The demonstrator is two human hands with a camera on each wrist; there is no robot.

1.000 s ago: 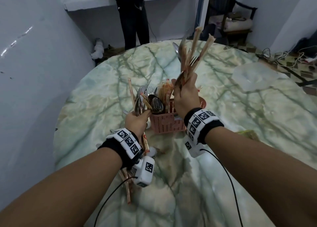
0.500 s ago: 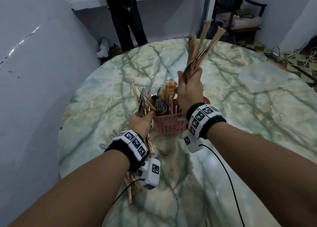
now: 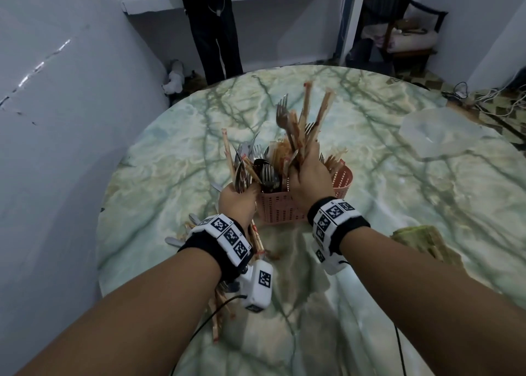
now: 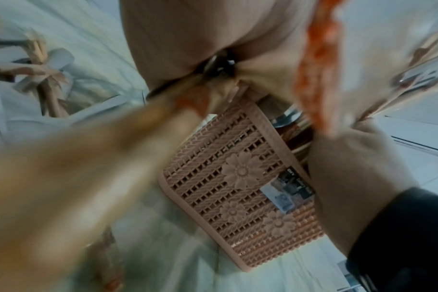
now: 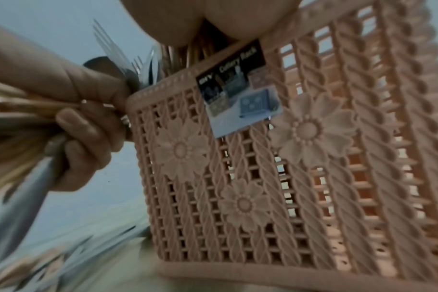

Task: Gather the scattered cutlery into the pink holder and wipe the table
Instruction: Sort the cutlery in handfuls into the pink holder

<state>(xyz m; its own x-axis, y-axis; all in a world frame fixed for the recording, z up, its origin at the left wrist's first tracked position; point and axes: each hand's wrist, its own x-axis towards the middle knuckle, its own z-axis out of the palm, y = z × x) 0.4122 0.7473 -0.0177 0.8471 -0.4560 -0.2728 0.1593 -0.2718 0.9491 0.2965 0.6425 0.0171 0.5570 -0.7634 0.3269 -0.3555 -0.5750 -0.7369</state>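
The pink holder (image 3: 280,209) stands mid-table, a lattice basket with moulded flowers (image 5: 310,128) and a sticker, holding forks, spoons and wrapped chopsticks. My right hand (image 3: 308,176) grips a bundle of cutlery (image 3: 301,125), forks and paper-wrapped chopsticks, upright over the holder's right part, their lower ends down among the contents. My left hand (image 3: 237,202) grips a second bundle of cutlery (image 3: 242,162) against the holder's left rim. In the right wrist view that left hand (image 5: 88,126) sits beside the holder's corner. More cutlery (image 3: 219,310) lies on the table under my left wrist.
The round green-veined marble table (image 3: 398,190) has a yellow-green cloth (image 3: 421,239) near my right forearm. A blue wall runs close on the left. A person in dark clothes (image 3: 210,28) stands beyond the far edge by a white counter; a chair is at far right.
My right hand has come down with its bundle from high above the holder until the lower ends are in it. The left hand stays at the holder's left rim.
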